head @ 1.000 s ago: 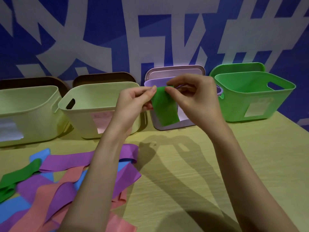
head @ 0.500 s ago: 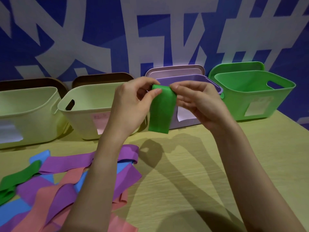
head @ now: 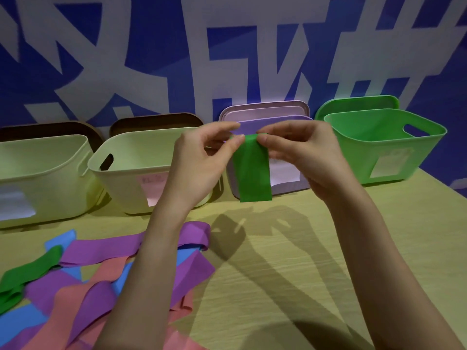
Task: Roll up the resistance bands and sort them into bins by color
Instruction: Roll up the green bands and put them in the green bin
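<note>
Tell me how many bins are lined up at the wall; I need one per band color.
4: a pale yellow-green bin far left, a second pale one beside it, a purple bin partly behind the hands, and a green bin far right. More may sit off-frame left.

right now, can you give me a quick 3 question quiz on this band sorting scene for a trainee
1. True or false: the green band held up between the left hand and the right hand is already a tight roll.
2. Multiple choice: which bin stands farthest right on the table? A) cream bin B) purple bin C) green bin
3. Fill in: a second green band lies at the ____ edge of the loose pile.

Key
1. False: both hands pinch its top edge and it hangs flat in front of the purple bin.
2. C, the green bin.
3. Left.
</note>
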Action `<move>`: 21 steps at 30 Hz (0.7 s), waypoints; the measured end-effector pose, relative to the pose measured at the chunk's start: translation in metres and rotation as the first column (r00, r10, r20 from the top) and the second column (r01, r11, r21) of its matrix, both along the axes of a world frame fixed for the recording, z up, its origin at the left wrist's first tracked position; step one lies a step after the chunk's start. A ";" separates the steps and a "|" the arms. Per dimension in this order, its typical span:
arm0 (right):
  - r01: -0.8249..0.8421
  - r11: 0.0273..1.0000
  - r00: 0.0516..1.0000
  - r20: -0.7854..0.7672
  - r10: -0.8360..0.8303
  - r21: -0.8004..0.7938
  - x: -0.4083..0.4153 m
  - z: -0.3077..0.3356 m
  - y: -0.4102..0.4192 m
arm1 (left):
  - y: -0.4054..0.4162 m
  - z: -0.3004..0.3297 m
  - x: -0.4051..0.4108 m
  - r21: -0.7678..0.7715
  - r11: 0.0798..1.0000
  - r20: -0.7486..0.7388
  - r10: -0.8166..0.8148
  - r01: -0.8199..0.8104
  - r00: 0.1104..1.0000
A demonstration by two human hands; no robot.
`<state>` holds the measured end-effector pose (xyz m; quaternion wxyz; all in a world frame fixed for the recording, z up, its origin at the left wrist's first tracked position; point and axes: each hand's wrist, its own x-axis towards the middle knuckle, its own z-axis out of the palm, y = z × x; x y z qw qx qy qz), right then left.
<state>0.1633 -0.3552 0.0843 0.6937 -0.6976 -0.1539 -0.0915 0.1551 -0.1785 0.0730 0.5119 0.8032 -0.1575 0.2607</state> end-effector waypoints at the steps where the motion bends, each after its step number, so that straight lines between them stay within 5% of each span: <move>1: -0.050 0.995 0.995 -0.082 0.057 0.084 0.001 0.000 -0.001 | -0.001 0.001 -0.002 0.026 1.000 0.032 0.009 -0.010 0.999; 5: -0.157 0.937 0.935 -0.260 0.243 0.312 0.005 -0.001 -0.003 | -0.003 0.004 -0.006 0.108 0.993 0.096 0.040 -0.050 0.995; 10: 0.008 0.999 1.000 0.011 -0.008 -0.042 0.004 -0.004 0.001 | -0.003 0.000 -0.001 0.060 0.998 0.034 0.016 -0.018 0.999; 15: 0.211 0.902 0.934 0.349 -0.073 -0.376 0.002 -0.001 -0.001 | -0.004 -0.007 0.006 -0.161 0.978 -0.125 -0.156 0.135 0.980; 21: 0.190 0.927 0.961 0.252 -0.109 -0.322 0.004 -0.001 -0.002 | -0.004 -0.006 0.004 -0.123 0.979 -0.095 -0.172 0.160 0.981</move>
